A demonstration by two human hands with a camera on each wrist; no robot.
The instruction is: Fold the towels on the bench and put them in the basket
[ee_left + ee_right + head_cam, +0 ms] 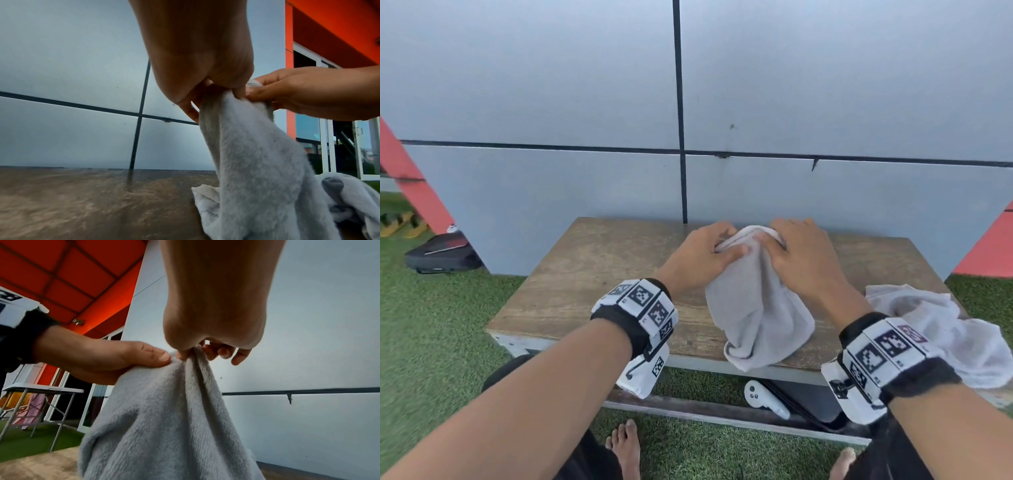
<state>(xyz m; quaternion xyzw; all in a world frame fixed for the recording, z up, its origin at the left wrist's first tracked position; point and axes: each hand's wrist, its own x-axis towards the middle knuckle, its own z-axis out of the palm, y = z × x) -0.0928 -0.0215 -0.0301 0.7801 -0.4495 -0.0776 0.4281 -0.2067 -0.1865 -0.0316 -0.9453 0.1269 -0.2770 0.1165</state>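
Left hand (700,251) and right hand (804,255) each pinch top hem of towel (758,308), lifted near counter (585,274) back edge, tail on front edge. Soft, light, floppy; grip corners.

Left hand (195,65) and right hand (308,94) pinch the top edge of a grey towel (257,162), which hangs onto the wooden tabletop (82,203) before a grey panelled wall (72,65).
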